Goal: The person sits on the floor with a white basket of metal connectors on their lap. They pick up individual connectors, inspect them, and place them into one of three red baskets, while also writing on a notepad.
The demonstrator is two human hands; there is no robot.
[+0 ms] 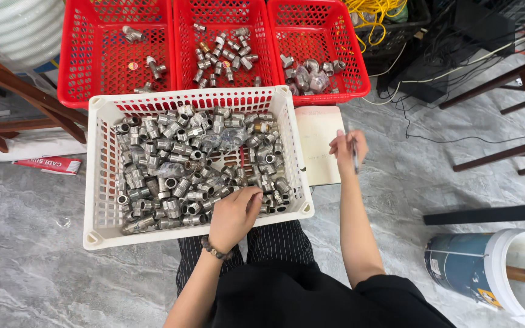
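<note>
**Around the sorting spot**

Three red baskets [116, 58] stand side by side on the grey marble floor [44, 267]. A blue-and-white bucket [487, 270] lies tipped at lower right. Dark wooden furniture legs [505, 85], perhaps a chair's, stand beside tangled black cables [432, 67].

Black short-sleeved top, pinstriped dark trousers, beaded bracelet [215, 249] on left wrist, perhaps brown.

Pipe fittings [189, 164]: bare metal, dull silver sheen (a few bagged in clear film). White basket [101, 182] and far red baskets [92, 61]: perforated plastic, slightly glossy. Notebook [318, 143]: matt paper. Floor [31, 267]: polished grey marble-look tile.
</note>
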